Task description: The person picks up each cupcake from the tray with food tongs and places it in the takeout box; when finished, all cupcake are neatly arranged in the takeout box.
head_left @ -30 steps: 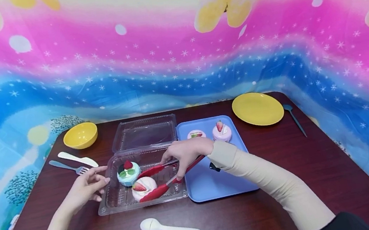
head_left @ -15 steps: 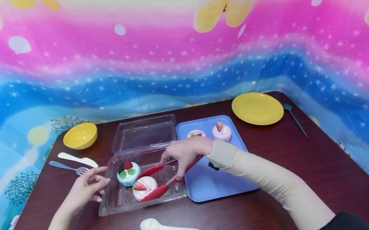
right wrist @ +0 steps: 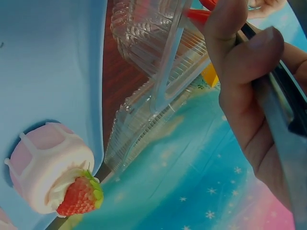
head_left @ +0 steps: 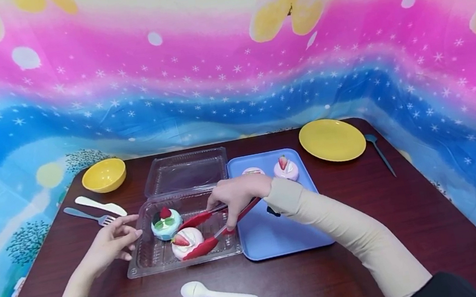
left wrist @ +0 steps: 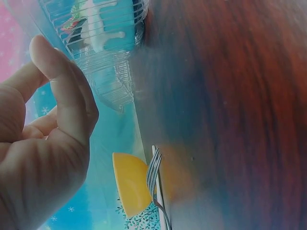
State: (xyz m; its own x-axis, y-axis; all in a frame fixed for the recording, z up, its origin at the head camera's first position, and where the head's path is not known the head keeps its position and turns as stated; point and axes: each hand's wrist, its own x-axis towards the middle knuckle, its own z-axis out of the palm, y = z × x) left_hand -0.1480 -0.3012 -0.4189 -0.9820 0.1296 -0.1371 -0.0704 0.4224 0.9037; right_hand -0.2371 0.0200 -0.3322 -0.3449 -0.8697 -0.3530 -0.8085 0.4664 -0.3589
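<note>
My right hand (head_left: 240, 194) grips red-tipped tongs (head_left: 197, 219) over the hinged clear plastic container (head_left: 134, 272). The tongs' spread tips lie on either side of a white-pink toy cake (head_left: 188, 241) topped with a strawberry piece; the near tip overlaps its front edge. Beside it in the container sits a light-blue cake (head_left: 166, 224) with a red berry and green leaves. My left hand (head_left: 116, 239) holds the container's left rim between thumb and curled fingers. In the right wrist view, my right fingers (right wrist: 254, 52) wrap the tongs' metal handle.
Right of the container lies a blue tray (head_left: 284, 238) with a pink strawberry cake (head_left: 285, 169) and another pink cake (head_left: 252, 171), partly hidden. Around them are a yellow bowl (head_left: 105, 176), yellow plate (head_left: 333, 140), dark spoon (head_left: 380, 155), white knife (head_left: 100, 206), fork (head_left: 87, 216) and white spoon (head_left: 219, 295).
The white-pink cake has shifted very slightly right between the tongs' tips. My right hand has moved slightly, covering more of the rear pink cake. My left hand stays at the rim.
</note>
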